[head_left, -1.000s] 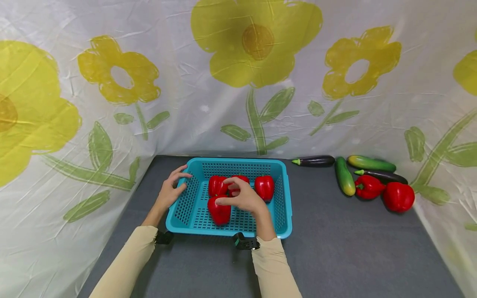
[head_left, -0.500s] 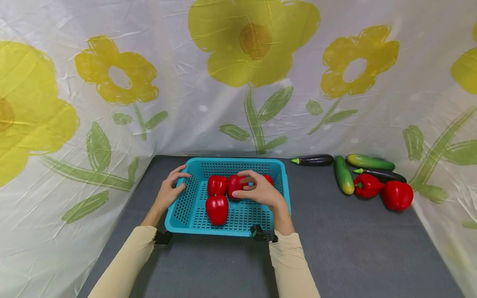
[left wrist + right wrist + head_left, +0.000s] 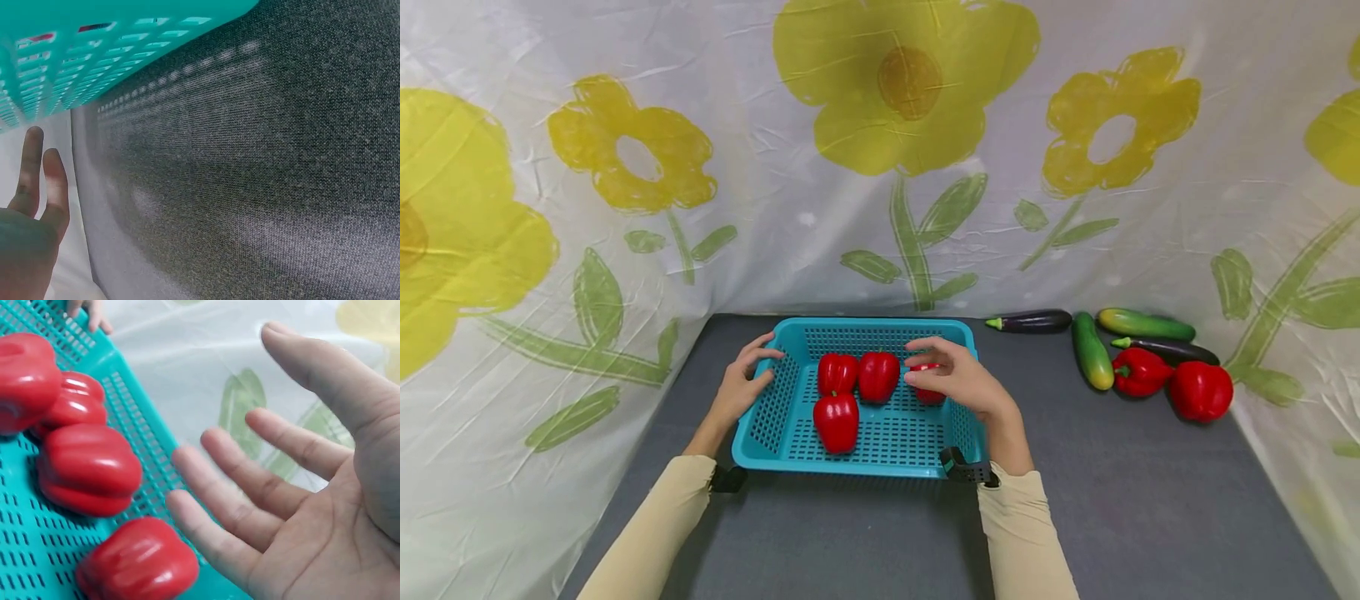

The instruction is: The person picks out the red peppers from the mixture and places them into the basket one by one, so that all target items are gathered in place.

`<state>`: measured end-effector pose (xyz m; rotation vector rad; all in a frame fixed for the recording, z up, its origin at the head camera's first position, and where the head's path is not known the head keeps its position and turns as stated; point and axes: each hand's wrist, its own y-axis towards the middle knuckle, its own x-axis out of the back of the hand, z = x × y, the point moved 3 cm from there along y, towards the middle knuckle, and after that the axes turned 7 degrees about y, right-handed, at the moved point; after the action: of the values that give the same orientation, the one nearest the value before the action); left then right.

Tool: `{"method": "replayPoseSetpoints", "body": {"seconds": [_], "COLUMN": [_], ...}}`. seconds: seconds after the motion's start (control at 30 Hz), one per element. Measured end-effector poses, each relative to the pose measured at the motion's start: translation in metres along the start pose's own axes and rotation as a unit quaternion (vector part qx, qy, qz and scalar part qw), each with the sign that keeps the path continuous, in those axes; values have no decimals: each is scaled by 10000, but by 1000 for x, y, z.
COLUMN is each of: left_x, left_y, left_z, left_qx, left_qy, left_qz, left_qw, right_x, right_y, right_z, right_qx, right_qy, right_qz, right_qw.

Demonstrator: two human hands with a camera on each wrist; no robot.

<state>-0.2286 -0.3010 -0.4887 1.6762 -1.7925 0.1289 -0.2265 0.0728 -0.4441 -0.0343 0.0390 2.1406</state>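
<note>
Inside the blue perforated basket [image 3: 850, 467] lie several red bell peppers, among them a front pepper [image 3: 837, 423], a back-left pepper [image 3: 837, 373] and a middle pepper [image 3: 878, 377]. My left hand [image 3: 741, 385] is at the basket's left rim; the left wrist view shows two of its fingers [image 3: 56, 187] extended close to the basket wall. Over the basket's right side is my right hand [image 3: 962, 379], fingers spread and holding nothing. It partly covers the right-hand pepper [image 3: 930, 387] in the head view.
On the dark table [image 3: 1112, 500], right of the basket, lie an eggplant [image 3: 1030, 322], a green cucumber [image 3: 1092, 352], another cucumber [image 3: 1146, 325], a second eggplant [image 3: 1168, 350] and two red bell peppers [image 3: 1200, 392]. A flower-patterned sheet [image 3: 760, 250] hangs behind.
My right hand has moved to the right, from above the middle and front peppers to the right-hand pepper, uncovering the middle one. My left hand stays at the left rim.
</note>
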Motion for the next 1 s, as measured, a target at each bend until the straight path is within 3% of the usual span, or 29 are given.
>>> {"method": "replayPoseSetpoints", "body": {"seconds": [0.1,0.2,0.43,0.53,0.67,0.87,1.0], "left_x": [2,3,-2,-2,-1,2,3], "left_y": [-1,-1,0,0,0,0,-1], "left_z": [-11,-12,25,28,20,-8,-11], "left_qx": [12,32,-74,-73,-77,-13,-38], "left_qy": [13,-8,74,75,59,-38,106], "left_qz": [41,55,-15,-20,-22,25,59], "left_qw": [10000,10000,9999,9999,10000,10000,9999], "right_x": [8,14,31,39,50,68,79], "right_y": [-5,-9,-19,-25,-34,-50,-59], "right_z": [4,7,9,9,7,0,-5], "right_qx": [175,342,502,638,790,812,646], "right_qy": [103,199,507,503,446,226,-23], "right_qz": [-89,-225,-450,-543,-694,-935,-956], "right_qw": [9998,9990,9964,9952,9935,9920,9933]}}
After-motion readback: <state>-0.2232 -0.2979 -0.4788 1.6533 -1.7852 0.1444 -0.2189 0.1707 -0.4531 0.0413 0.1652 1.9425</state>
